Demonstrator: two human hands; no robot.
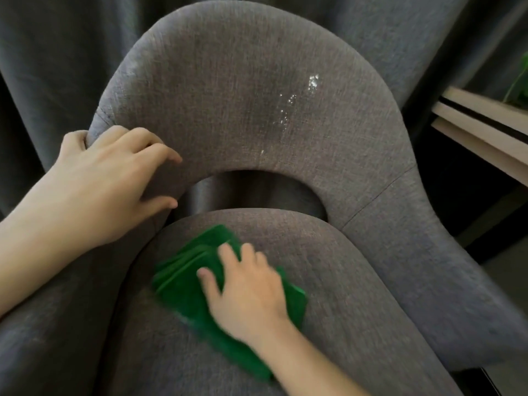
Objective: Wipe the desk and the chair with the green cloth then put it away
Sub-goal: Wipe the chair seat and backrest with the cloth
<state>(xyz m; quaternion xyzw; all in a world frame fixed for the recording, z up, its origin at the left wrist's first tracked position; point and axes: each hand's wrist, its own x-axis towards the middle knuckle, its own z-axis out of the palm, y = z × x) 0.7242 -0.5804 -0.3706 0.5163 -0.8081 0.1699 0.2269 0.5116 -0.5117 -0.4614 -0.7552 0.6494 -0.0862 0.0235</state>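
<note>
A grey fabric chair fills the view, its curved backrest above and its seat cushion below. The folded green cloth lies flat on the seat. My right hand presses down on the cloth with fingers spread, and both look motion-blurred. My left hand grips the left side of the backrest where it meets the armrest. White specks mark the backrest at the upper right.
Dark grey curtains hang behind the chair. The edge of a pale desk shows at the right, with something green on it. The chair's right arm sweeps toward the lower right.
</note>
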